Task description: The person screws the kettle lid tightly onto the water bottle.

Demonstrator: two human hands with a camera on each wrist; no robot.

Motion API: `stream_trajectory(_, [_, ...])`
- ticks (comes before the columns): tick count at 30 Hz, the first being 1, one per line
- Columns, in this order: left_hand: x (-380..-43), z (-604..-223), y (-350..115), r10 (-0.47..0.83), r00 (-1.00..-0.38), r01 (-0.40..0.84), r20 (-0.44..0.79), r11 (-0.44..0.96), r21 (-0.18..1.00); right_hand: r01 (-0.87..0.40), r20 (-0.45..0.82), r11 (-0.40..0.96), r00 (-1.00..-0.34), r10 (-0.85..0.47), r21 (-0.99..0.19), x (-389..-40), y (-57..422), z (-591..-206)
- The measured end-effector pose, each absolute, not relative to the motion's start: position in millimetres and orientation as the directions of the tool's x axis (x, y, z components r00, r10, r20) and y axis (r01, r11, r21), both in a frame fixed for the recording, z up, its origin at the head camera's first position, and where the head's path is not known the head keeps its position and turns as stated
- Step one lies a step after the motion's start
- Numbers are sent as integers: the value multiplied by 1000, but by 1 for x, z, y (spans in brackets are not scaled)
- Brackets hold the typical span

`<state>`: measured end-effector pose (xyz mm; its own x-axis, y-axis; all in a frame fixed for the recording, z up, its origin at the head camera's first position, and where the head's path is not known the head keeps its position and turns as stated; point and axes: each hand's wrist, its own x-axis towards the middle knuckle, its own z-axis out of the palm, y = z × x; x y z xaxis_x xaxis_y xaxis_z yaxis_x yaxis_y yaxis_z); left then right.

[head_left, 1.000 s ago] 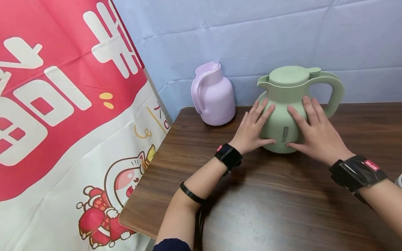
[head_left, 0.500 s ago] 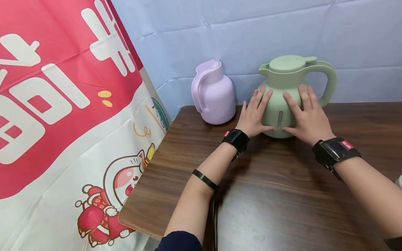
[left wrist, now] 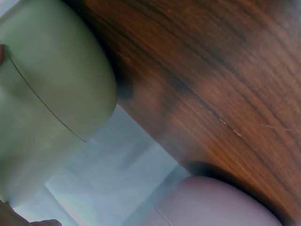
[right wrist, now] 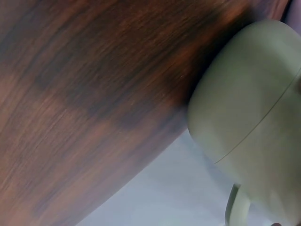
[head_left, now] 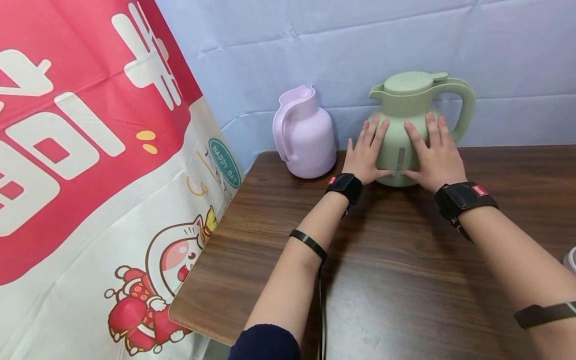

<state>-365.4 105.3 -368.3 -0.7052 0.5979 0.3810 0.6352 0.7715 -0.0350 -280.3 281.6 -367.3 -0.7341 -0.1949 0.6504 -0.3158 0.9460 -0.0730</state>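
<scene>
A light green vacuum jug stands upright at the back of the table, its spout to the left and its looped handle to the right. My left hand lies against the jug's left front with fingers spread. On the right front, my right hand touches it the same way, thumb pointing inward. The grey mark on the jug's front shows between the two thumbs. The left wrist view has the jug's rounded side close up; the right wrist view shows its lower body and part of the handle.
A lilac jug without a lid stands to the left of the green one. Behind the brown wooden table hangs a pale blue cloth. A red and white printed banner hangs at the left. A small round object sits at the right edge.
The green jug has slid back toward the blue cloth and slightly left, with both hands staying against it. The lilac jug has stayed in place.
</scene>
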Motion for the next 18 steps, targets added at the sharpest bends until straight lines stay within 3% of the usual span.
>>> stream_trajectory(7, [-371,-368,110,583,-721,611,375,790,-53,-266,602,957,-785,-147,-113,-282,278,-366])
stream_trajectory(18, [-375,-370,113,565,-735,583,375,809,-75,-222,582,962,-809,-90,-160,-286,273,-371])
